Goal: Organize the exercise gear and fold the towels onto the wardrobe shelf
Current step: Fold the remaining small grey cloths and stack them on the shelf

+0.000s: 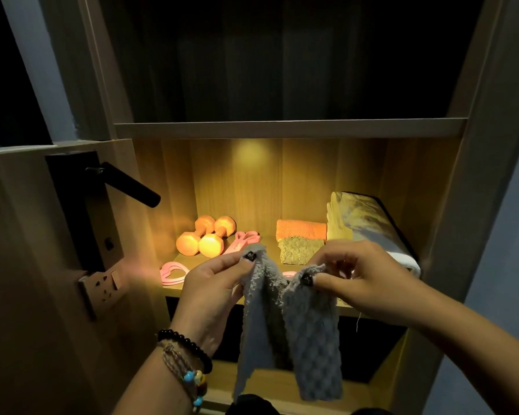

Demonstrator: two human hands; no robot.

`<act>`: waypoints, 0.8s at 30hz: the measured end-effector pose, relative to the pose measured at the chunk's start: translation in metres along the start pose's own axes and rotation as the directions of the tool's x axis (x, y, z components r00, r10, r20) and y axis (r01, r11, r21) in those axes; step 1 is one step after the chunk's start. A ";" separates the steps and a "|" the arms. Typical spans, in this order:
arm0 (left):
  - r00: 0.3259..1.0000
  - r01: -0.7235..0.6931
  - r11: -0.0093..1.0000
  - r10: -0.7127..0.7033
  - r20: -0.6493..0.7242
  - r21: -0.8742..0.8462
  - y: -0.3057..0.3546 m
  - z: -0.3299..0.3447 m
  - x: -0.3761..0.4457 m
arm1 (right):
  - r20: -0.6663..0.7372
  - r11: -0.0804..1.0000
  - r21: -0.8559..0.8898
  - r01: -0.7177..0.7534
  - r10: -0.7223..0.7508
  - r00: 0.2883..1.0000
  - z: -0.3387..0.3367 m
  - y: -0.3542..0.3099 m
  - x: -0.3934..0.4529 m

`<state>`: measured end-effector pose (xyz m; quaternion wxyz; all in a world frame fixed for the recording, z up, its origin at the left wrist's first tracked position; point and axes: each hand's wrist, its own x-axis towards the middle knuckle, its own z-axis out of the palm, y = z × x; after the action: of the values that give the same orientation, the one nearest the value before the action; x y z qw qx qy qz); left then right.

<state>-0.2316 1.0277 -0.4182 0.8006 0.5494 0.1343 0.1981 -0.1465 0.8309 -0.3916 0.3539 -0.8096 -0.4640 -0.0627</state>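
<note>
Head view: grey towel held before lit wardrobe shelf

Head camera is looking down into a wardrobe with a lit shelf [192, 290].

Item 1. Grey towel [309, 333]: hanging in front of the shelf edge, draped in two vertical folds, its waffle texture facing the camera. The left hand [213, 283] is pinching one top corner between thumb and fingers; the right hand [357, 280] is pinching the other top corner the same way. The two hands are sitting near each other but apart, with the cloth sagging between them.

Item 2. Two orange dumbbells [206, 239]: lying side by side on the left part of the shelf, touching or nearly so.

Item 3. Pink heart-shaped ring [174, 272]: lying flat near the front left of the shelf.

Item 4. Pink grip piece [244, 239]: lying just right of the dumbbells, partly hidden behind the left hand.

Item 5. Folded orange towel [301, 230]: sitting toward the back, right of centre.

Item 6. Folded tan towel [300, 250]: lying directly in front of the orange one, touching it.

Item 7. Larger folded bundle [369, 223]: pale cloth with dark edging, resting against the right wall of the compartment, beside the orange towel.

Item 8. Door with black lever handle [123, 182]: standing open at the left.

Item 9. Beaded bracelets [186, 363]: circling the left wrist.
</note>
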 end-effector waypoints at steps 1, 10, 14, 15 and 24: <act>1.000 0.005 1.000 -0.005 0.009 -0.005 0.000 0.001 -0.002 | -0.033 1.000 -0.015 0.014 -0.015 0.999 0.000 -0.001 0.000; 0.998 0.042 0.999 -0.041 0.056 -0.020 -0.002 -0.006 -0.023 | 0.055 0.812 0.584 0.001 -0.040 0.998 0.020 -0.016 -0.008; 0.995 0.081 0.993 -0.076 0.063 -0.090 -0.009 -0.011 -0.041 | 0.089 0.745 0.666 -0.040 -0.026 0.996 0.040 -0.025 -0.015; 0.995 0.086 0.990 -0.080 0.063 -0.111 -0.011 -0.012 -0.045 | 0.084 0.734 0.677 -0.050 -0.010 0.996 0.044 -0.026 -0.016; 0.999 0.043 0.989 -0.039 0.032 -0.142 -0.026 -0.005 -0.065 | -0.086 0.798 0.595 -0.099 0.186 0.979 0.068 -0.036 -0.027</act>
<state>-0.2865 0.9935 -0.4447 0.8437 0.4905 0.1193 0.1825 -0.2051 0.8664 -0.4353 0.6221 -0.6868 -0.3721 0.0540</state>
